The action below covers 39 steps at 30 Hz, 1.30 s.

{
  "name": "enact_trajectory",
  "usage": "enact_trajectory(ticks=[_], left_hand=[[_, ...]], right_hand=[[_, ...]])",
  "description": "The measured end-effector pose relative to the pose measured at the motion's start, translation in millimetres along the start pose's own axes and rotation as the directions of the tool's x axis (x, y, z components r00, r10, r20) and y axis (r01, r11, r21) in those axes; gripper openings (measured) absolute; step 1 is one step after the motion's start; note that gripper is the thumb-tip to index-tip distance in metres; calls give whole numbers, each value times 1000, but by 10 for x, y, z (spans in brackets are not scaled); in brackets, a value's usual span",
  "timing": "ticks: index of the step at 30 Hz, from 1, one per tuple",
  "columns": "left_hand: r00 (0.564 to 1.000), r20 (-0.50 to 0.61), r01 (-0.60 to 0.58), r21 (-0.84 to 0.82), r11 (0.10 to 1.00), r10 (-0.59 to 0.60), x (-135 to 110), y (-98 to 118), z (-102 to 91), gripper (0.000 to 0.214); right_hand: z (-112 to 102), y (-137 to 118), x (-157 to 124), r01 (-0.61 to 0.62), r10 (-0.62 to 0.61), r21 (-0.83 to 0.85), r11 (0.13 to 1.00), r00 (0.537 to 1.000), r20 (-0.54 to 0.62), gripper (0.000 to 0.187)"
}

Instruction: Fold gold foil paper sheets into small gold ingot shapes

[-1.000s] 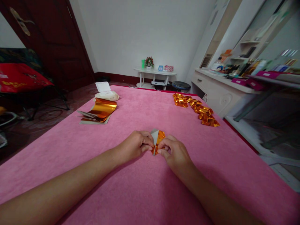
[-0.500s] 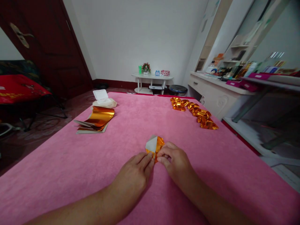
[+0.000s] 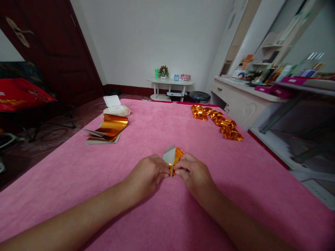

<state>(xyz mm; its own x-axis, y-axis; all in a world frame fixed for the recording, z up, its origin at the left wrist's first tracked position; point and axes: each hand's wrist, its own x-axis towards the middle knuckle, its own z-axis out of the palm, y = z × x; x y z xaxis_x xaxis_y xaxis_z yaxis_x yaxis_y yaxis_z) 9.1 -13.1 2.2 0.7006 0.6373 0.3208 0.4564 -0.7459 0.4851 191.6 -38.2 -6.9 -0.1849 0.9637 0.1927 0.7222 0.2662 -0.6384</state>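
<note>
A partly folded sheet of gold foil paper (image 3: pixel 170 157), grey on one side and shiny gold on the other, lies on the pink cloth in front of me. My left hand (image 3: pixel 151 171) pinches its near left edge with thumb and fingers. From the right, my right hand (image 3: pixel 193 170) grips the near right edge, fingers bent and closed. Between the fingertips shows a narrow gold and grey strip. The fingers hide part of the near folds.
A stack of gold foil sheets (image 3: pixel 111 127) lies at the left, with an open white wipes pack (image 3: pixel 115 106) behind it. Several folded gold foil pieces (image 3: pixel 218 120) form a line at the right. The pink cloth (image 3: pixel 151 118) covers the table. A dresser (image 3: pixel 243 94) stands to the right.
My left hand has gone from lying flattened over the paper's near left part to pinching its edge. My right hand keeps its grip. The view has shifted slightly.
</note>
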Motion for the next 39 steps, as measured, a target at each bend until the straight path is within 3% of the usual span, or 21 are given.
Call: enact_trajectory(ticks=[4, 8, 30, 39], left_hand=[[995, 21, 96, -207, 974, -93, 118, -152, 3, 11], [994, 35, 108, -311, 944, -102, 132, -206, 22, 8], [991, -9, 123, -351, 928, -135, 82, -163, 53, 10], [987, -82, 113, -249, 962, -137, 63, -107, 112, 14]], right_hand=[[1, 12, 8, 11, -11, -1, 1000, 1000, -3, 17], [15, 26, 11, 13, -12, 7, 1000, 1000, -15, 17], [15, 40, 21, 12, -12, 3, 1000, 1000, -14, 18], [21, 14, 21, -1, 1, -25, 1000, 1000, -5, 17]])
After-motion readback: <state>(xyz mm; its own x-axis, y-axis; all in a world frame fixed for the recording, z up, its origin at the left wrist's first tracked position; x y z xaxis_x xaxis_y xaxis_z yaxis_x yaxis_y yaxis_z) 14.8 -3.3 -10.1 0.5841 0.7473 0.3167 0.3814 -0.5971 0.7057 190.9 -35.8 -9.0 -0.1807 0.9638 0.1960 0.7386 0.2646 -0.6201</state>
